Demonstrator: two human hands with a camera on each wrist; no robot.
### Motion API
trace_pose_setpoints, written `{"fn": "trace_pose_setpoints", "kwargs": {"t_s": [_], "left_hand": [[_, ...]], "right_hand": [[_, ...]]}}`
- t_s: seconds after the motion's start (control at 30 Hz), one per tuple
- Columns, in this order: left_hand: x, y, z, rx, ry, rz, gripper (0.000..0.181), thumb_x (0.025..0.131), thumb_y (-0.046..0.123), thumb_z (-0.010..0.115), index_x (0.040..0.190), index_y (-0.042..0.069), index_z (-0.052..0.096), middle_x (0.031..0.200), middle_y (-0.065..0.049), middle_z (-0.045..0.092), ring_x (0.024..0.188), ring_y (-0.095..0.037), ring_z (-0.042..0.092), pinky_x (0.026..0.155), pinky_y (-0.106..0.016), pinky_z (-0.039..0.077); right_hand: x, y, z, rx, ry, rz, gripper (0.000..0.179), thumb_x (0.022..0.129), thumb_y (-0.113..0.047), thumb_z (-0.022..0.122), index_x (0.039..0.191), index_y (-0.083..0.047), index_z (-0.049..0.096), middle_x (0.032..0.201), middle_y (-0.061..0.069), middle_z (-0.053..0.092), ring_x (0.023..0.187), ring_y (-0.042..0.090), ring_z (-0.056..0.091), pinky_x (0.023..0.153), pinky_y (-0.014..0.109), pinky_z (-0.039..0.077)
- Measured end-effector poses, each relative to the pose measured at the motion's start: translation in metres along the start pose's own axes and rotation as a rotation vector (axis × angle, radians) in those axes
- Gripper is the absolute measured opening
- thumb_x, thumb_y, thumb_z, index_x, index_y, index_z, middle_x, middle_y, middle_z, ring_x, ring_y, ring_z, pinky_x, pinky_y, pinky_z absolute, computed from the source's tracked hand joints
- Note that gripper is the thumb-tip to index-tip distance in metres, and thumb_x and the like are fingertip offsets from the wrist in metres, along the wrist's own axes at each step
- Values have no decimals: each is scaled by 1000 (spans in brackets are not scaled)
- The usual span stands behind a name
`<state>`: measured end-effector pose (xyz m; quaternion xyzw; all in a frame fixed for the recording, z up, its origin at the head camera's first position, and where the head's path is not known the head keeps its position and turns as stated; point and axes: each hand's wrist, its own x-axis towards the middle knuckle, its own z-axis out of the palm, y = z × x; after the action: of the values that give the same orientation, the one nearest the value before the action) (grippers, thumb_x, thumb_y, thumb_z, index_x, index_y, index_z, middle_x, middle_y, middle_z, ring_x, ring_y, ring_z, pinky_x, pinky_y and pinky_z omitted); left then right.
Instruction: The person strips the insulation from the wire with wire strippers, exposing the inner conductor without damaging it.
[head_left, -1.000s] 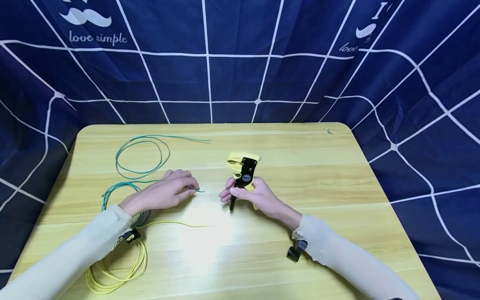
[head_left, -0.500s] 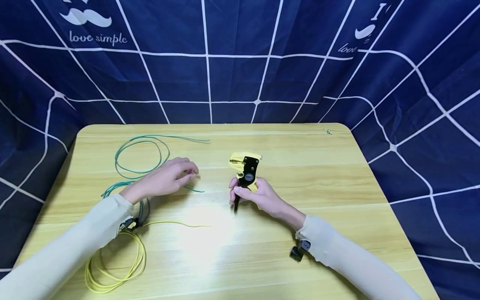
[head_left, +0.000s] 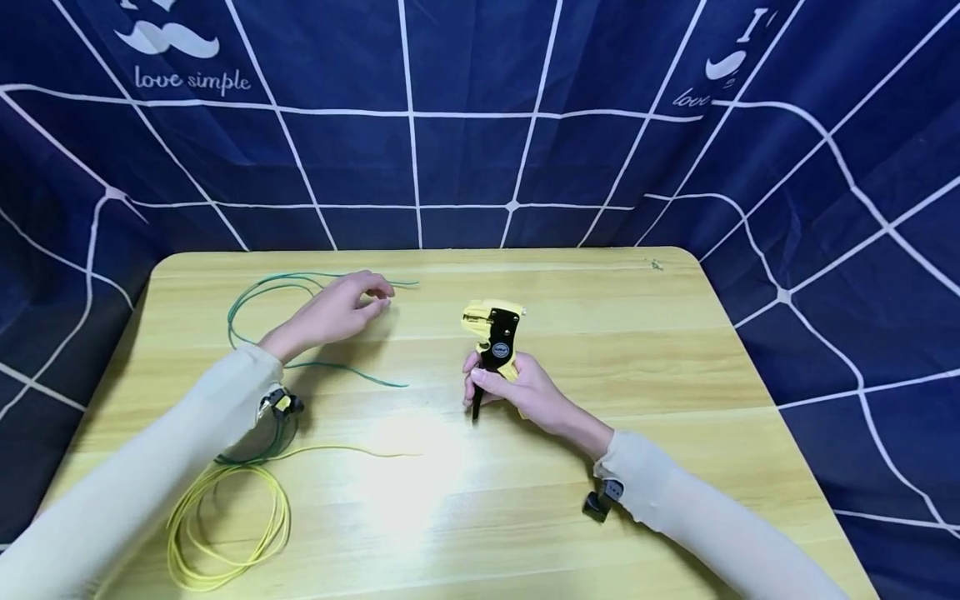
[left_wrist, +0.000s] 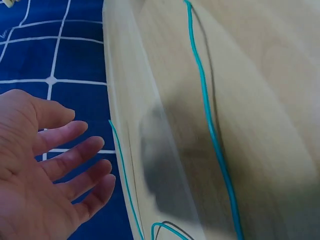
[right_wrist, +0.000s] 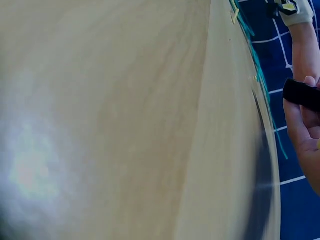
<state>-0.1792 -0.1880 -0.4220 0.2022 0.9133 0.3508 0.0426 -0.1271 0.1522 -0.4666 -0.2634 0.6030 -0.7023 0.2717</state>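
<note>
Pale long sleeves (head_left: 693, 508), black wrist cameras (head_left: 596, 507)

Dark blue cloth (head_left: 472, 158) with a white grid (head_left: 512, 206) hangs behind and beside a pale wood-grain table (head_left: 637, 358) with rounded far corners. A white moustache (head_left: 187, 39) sits above "love simple" (head_left: 192, 80) at upper left; glare (head_left: 408, 483) brightens the table.

Your left arm (head_left: 161, 471) extends farther forward than your right arm (head_left: 701, 504); your left hand (head_left: 343, 308) hovers, fingers (left_wrist: 75, 156) relaxed, slightly bent and apart, while your right hand (head_left: 528, 390) is curled in a grip.
</note>
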Motion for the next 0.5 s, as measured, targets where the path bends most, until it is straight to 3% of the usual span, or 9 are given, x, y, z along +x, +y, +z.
{"fn": "trace_pose_setpoints", "kwargs": {"t_s": [0.27, 0.5], "left_hand": [[16, -16, 1, 11, 22, -53, 24, 107, 9, 68, 127, -4, 71, 133, -21, 70, 131, -43, 60, 118, -61, 33], [32, -21, 3, 19, -10, -49, 30, 107, 9, 69, 133, -5, 69, 140, -23, 67, 135, -42, 58, 119, -59, 36]], "right_hand": [[4, -1, 2, 93, 4, 62, 36, 112, -5, 58, 129, 25, 48, 98, 23, 70, 94, 41, 72, 94, 58, 59], [0, 1, 1, 67, 14, 78, 33, 111, -6, 61, 127, 21, 53, 98, 22, 70, 95, 37, 74, 93, 58, 60]]}}
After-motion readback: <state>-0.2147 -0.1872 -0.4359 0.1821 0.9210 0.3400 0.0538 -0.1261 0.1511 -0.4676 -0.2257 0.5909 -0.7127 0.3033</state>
